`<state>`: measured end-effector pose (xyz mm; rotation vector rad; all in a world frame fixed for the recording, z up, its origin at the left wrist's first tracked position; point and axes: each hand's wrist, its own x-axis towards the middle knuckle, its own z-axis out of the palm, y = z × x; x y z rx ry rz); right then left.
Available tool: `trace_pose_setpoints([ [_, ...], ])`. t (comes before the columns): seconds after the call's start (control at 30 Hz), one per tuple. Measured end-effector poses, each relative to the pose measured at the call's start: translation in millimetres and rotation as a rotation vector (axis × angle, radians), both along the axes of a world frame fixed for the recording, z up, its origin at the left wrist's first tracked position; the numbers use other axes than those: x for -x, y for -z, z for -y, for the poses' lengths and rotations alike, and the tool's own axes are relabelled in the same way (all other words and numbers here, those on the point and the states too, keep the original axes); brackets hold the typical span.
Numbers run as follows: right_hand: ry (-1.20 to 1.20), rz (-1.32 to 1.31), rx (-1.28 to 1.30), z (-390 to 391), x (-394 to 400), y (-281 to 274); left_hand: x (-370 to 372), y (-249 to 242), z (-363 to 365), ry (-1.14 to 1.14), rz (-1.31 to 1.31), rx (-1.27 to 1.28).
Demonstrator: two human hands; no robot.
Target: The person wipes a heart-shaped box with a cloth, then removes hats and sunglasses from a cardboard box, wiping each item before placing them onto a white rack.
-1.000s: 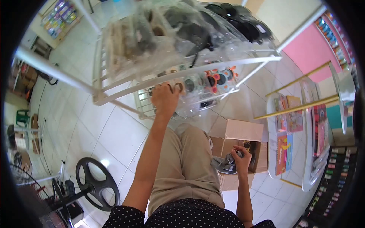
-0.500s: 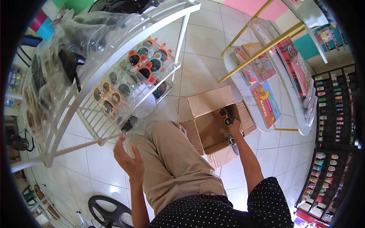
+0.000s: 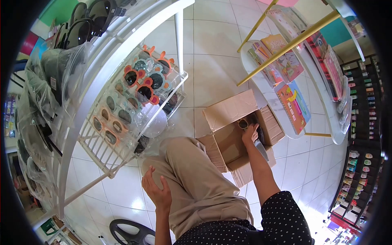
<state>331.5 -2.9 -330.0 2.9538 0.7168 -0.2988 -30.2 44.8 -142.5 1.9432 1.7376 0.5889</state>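
My right hand (image 3: 250,134) reaches into an open cardboard box (image 3: 229,111) on the floor, its fingers curled beside a pair of yellow-framed sunglasses (image 3: 243,123). Whether it grips them cannot be made out. Other dark items lie in the box around the hand, partly hidden. Over my left thigh, my left hand (image 3: 157,188) is held up with fingers apart and nothing in it. To the left, rows of children's sunglasses (image 3: 145,92) in clear plastic rest on a white rack (image 3: 107,165).
Large plastic-wrapped sunglasses (image 3: 65,77) fill the rack's upper level. A marble-topped shelf (image 3: 261,92) with gold legs holds books (image 3: 292,102) right of the box. A black steering wheel-like object (image 3: 132,230) is at the bottom. Dark product shelves (image 3: 363,122) stand far right.
The view has shifted. My right hand is deeper in the box, and the yellow sunglasses are now partly covered beside it. My left hand has moved away from the rack, still open.
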Motion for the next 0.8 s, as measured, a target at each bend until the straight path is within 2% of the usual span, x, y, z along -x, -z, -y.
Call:
trace_pose_setpoints([
  [0.13,-0.099,0.022,0.023,6,-10,15,-6,-2,-2,-0.002,0.007,0.001],
  [0.2,-0.13,-0.075,0.046,11,-12,16,-10,-6,-2,0.01,0.063,0.032],
  [0.33,-0.076,-0.24,-0.057,8,4,-49,-24,-9,0,0.092,0.171,0.059],
  [0.4,-0.188,-0.356,-0.23,10,12,-78,-36,-2,4,0.116,0.372,0.176],
  [0.43,-0.287,-0.336,-0.351,16,16,-80,-43,3,6,0.109,0.378,0.172],
  [0.47,-0.3,-0.335,-0.352,13,22,-94,-52,10,8,0.173,0.468,0.237],
  [0.53,-0.312,-0.888,-0.335,6,42,-132,-69,16,13,0.216,0.557,0.292],
  [0.57,-0.335,-0.896,-0.328,-3,56,-155,-79,16,16,0.231,0.725,0.47],
  [0.6,-0.323,-1.093,-0.345,-14,74,-180,-88,14,19,0.247,0.895,0.643],
  [0.63,-0.308,-1.292,-0.355,-22,90,-198,-95,10,22,0.222,0.897,0.626],
  [0.67,-0.336,-1.303,-0.344,-27,104,-208,-101,7,24,0.205,1.086,0.634],
  [0.7,-0.256,-1.343,-0.433,-31,117,-216,-101,4,24,0.19,1.276,0.631],
  [0.77,-0.024,-1.457,-0.684,-36,144,-218,-90,7,17,0.06,1.351,0.632],
  [0.8,-0.069,-1.473,-0.661,-35,160,-223,-83,8,13,-0.053,1.427,0.657],
])
